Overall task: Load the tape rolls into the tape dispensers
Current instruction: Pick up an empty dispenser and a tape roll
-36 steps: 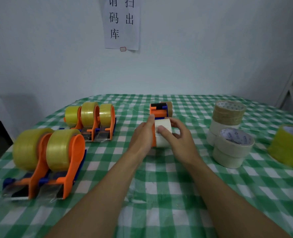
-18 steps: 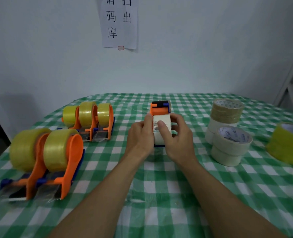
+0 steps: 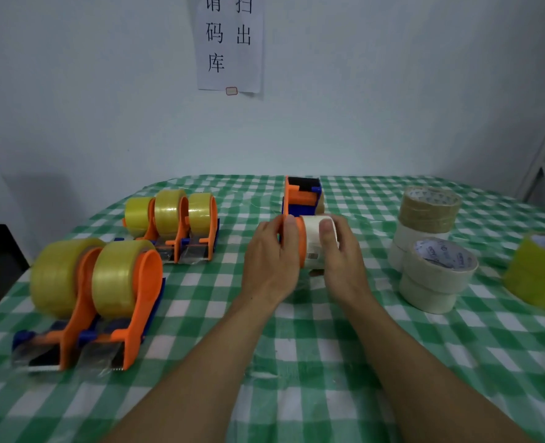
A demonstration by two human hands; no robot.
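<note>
An orange and blue tape dispenser (image 3: 301,199) stands at the middle of the checked table, its cutter end pointing away from me. My left hand (image 3: 272,257) grips its orange side. My right hand (image 3: 340,254) wraps around a white tape roll (image 3: 312,230) that sits against the dispenser's orange hub. The lower part of the dispenser is hidden by both hands.
Two loaded dispensers with yellow rolls (image 3: 98,292) stand at the near left, three more (image 3: 175,222) behind them. Loose rolls lie to the right: a brown roll on a white one (image 3: 428,209), white rolls (image 3: 437,273), a yellow roll (image 3: 540,270). A paper sign (image 3: 229,43) hangs on the wall.
The dispenser with the white roll has been turned and lifted a little between my hands. My right thumb now lies over the top of the roll.
</note>
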